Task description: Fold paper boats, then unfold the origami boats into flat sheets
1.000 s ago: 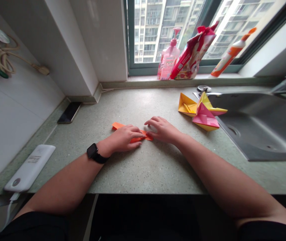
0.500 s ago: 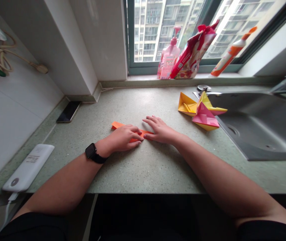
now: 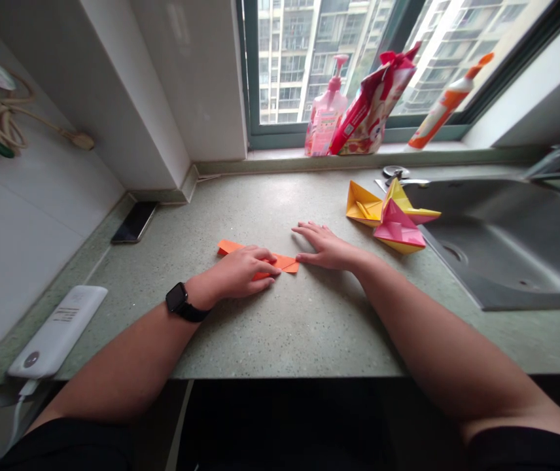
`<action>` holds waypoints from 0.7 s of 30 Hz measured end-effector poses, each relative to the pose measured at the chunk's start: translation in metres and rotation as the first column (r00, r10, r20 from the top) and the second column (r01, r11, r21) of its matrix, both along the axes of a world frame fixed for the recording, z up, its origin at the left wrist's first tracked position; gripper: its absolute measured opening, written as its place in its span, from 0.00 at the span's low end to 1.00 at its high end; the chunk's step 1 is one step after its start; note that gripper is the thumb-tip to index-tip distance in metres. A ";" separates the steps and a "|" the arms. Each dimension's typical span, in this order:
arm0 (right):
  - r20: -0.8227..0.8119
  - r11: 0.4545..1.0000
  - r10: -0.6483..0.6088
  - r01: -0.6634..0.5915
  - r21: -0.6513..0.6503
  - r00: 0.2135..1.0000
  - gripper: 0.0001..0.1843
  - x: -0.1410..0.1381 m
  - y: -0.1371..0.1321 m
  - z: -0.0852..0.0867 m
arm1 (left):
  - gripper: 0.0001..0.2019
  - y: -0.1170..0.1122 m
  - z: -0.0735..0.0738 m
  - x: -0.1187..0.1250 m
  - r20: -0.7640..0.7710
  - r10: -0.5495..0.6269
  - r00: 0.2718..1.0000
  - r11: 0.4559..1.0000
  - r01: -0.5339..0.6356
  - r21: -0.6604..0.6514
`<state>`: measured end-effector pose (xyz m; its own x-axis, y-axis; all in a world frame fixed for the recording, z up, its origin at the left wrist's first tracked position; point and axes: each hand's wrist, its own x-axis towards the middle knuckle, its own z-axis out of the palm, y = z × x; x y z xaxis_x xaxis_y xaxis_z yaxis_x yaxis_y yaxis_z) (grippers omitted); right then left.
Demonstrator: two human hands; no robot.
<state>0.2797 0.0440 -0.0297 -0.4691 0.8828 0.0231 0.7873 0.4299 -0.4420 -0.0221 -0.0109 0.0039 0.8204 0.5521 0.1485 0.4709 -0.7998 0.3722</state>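
The person's left hand [image 3: 243, 271] lies over the middle of a narrow folded strip of orange origami paper [image 3: 228, 247], its fingers pressed together and slightly curled, bearing down on the paper rather than visibly pinching it. The strip lies flat on a speckled green stone countertop [image 3: 284, 333], well left of the steel sink [image 3: 500, 242], its two pointed ends showing on either side of the hand. The right hand [image 3: 326, 247] is open, palm down with fingers a little spread, flat on the counter just right of the strip's tip and seemingly not touching it. A black smartwatch [image 3: 176, 297] sits on the left wrist. Just left of the sink's near corner, a yellow paper model [image 3: 361, 206] and a pink-and-yellow paper model [image 3: 398, 229] lie against each other, close to the right fingertips but apart from them. Behind the sink, along the window ledge, stand a pink pump bottle [image 3: 326, 108], a red-and-white gift bag [image 3: 371, 108] and an orange-and-white bottle [image 3: 441, 114]. Far left of the sink — beside the wall — lie a black smartphone [image 3: 134, 222] and a white power bank [image 3: 57, 331] with its cable attached.
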 end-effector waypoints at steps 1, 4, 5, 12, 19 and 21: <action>-0.064 0.999 0.014 -0.011 0.049 0.998 0.37 0.000 0.000 0.000 | 0.13 0.000 -0.001 0.000 -0.007 -0.003 1.000 1.000 0.003 0.009; -0.214 0.975 0.074 -0.026 0.221 0.974 0.30 -0.004 -0.003 0.006 | 0.17 -0.001 -0.005 0.002 -0.037 0.005 0.999 0.999 -0.004 0.047; -0.221 0.963 0.106 -0.044 0.267 0.970 0.29 -0.007 -0.005 0.008 | 0.18 -0.001 -0.007 0.002 -0.051 0.011 0.999 0.998 -0.008 0.062; 0.105 0.910 0.213 -0.237 0.340 0.971 0.18 -0.031 -0.031 0.022 | 0.22 -0.003 -0.014 0.008 -0.090 0.056 0.994 0.994 -0.047 0.103; 0.170 0.943 0.139 -0.183 0.277 0.976 0.21 -0.031 -0.032 0.024 | 0.14 0.004 0.003 -0.002 -0.070 0.145 0.987 0.986 -0.139 0.087; 0.178 0.948 0.100 -0.148 0.283 0.979 0.20 -0.029 -0.029 0.024 | 0.14 0.009 0.008 -0.010 -0.108 0.195 0.975 0.978 -0.186 0.095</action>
<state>0.2510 0.0145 -0.0056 -0.5931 0.7828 0.1881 0.7692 0.6200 -0.1547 -0.0322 -0.0015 0.0120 0.7157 0.6896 0.1105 0.6536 -0.7171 0.2419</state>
